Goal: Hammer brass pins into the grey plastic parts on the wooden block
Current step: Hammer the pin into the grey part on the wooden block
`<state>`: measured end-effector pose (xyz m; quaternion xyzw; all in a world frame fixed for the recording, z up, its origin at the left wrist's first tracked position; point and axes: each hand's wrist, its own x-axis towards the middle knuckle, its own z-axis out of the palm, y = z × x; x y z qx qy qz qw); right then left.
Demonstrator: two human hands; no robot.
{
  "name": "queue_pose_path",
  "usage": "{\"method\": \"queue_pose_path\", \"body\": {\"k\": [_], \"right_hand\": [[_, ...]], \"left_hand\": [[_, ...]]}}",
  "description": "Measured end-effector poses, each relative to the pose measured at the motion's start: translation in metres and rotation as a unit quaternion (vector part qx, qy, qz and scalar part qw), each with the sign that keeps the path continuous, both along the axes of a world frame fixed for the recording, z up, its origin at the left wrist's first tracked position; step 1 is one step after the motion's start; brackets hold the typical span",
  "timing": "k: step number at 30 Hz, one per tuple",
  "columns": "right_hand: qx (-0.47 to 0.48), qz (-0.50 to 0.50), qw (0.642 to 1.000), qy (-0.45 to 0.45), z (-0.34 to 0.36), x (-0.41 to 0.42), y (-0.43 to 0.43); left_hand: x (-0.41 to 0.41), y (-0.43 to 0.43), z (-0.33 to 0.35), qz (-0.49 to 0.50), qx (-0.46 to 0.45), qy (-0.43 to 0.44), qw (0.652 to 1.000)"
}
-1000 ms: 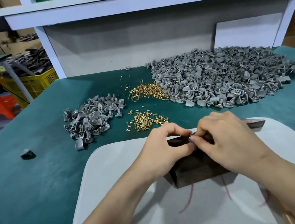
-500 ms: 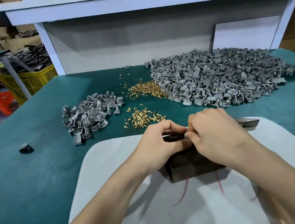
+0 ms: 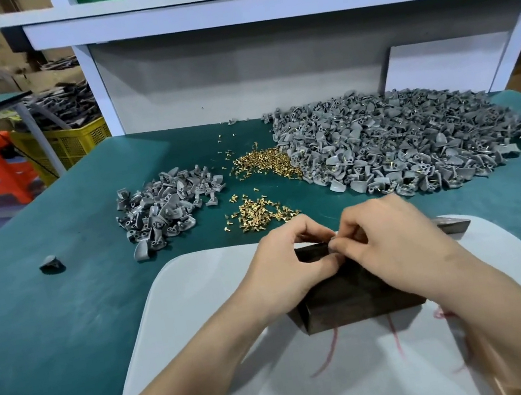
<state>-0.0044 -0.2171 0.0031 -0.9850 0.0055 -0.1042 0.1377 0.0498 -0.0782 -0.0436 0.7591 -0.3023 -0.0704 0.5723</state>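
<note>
dark wooden block (image 3: 357, 298) lying on a white mat (image 3: 202, 312), long side across the view, near face in plain sight, top mostly under the hands. left hand (image 3: 285, 269) over the block's left half, fingers curled, thumb and forefinger closed to a narrow pinch at the block's top edge. right hand (image 3: 396, 243) over the block's right half, curled likewise, thumb and forefinger tips pressed up against those of the left. between the fingertips, right above the block's top edge, a small grey part (image 3: 332, 243), pinched from both sides; too covered to tell its shape, or whether a pin in there too. both forearms reaching in from the bottom of the view toward the block.

beyond the block, on the green table top (image 3: 64, 319), a loose scatter of brass pins (image 3: 258, 213) just past the mat's far edge. farther beyond the block, a denser heap of pins (image 3: 267, 163), touching the foot of a large pile of grey plastic parts (image 3: 399, 141) spread beyond and to the right of the block, brass showing in many of them. beyond and to the left of the block, a smaller pile of grey parts (image 3: 163, 207), well apart from the large one. far to the left of the block, a single grey part (image 3: 51, 263) alone on the green. in front of the block, thin red lines (image 3: 328, 352) on the mat.
</note>
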Motion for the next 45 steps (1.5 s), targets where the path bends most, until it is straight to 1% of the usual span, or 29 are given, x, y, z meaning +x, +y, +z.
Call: {"method": "queue_pose_path", "body": {"k": [2, 6, 9, 14, 18, 21, 23, 25, 27, 29, 37, 41, 45], "right_hand": [[0.078, 0.012, 0.996, -0.035, -0.007, 0.001, -0.005], [0.104, 0.027, 0.992, -0.074, -0.015, 0.004, -0.011], [0.149, 0.018, 0.984, -0.099, -0.018, 0.006, -0.013], [0.219, 0.02, 0.972, -0.076, -0.02, 0.007, -0.015], [0.211, 0.034, 0.976, -0.038, -0.02, 0.008, -0.02], [0.184, 0.056, 0.981, -0.016, -0.019, 0.009, -0.022], [0.176, 0.066, 0.982, -0.007, -0.018, 0.009, -0.025], [0.189, 0.074, 0.979, 0.0, -0.017, 0.008, -0.027], [0.196, 0.079, 0.977, 0.001, -0.017, 0.008, -0.028], [0.196, 0.077, 0.978, 0.001, -0.016, 0.009, -0.028], [0.221, 0.048, 0.974, 0.005, -0.019, 0.01, -0.03], [0.219, 0.02, 0.975, 0.017, -0.021, 0.01, -0.03], [0.217, 0.018, 0.976, 0.02, -0.022, 0.01, -0.029]], "left_hand": [[0.001, -0.001, -0.001, 0.025, -0.006, -0.016, 1.0], [0.004, -0.001, -0.003, 0.027, -0.04, -0.006, 0.999], [0.006, 0.0, -0.001, 0.018, -0.079, 0.005, 0.997], [0.005, 0.001, -0.002, 0.014, -0.094, 0.009, 0.995], [0.005, 0.001, -0.001, 0.024, -0.114, 0.002, 0.993], [0.004, -0.001, -0.001, 0.019, -0.116, -0.014, 0.993], [0.003, -0.001, -0.002, 0.015, -0.107, -0.025, 0.994], [0.003, -0.002, -0.002, 0.009, -0.09, -0.036, 0.995], [0.004, -0.001, -0.002, 0.002, -0.08, -0.03, 0.996], [0.004, 0.0, -0.001, -0.004, -0.073, -0.022, 0.997], [0.004, 0.001, -0.001, -0.013, -0.033, -0.039, 0.999], [0.005, 0.001, -0.003, -0.019, -0.048, -0.032, 0.998], [0.005, 0.001, -0.004, -0.024, -0.054, -0.03, 0.998]]}}
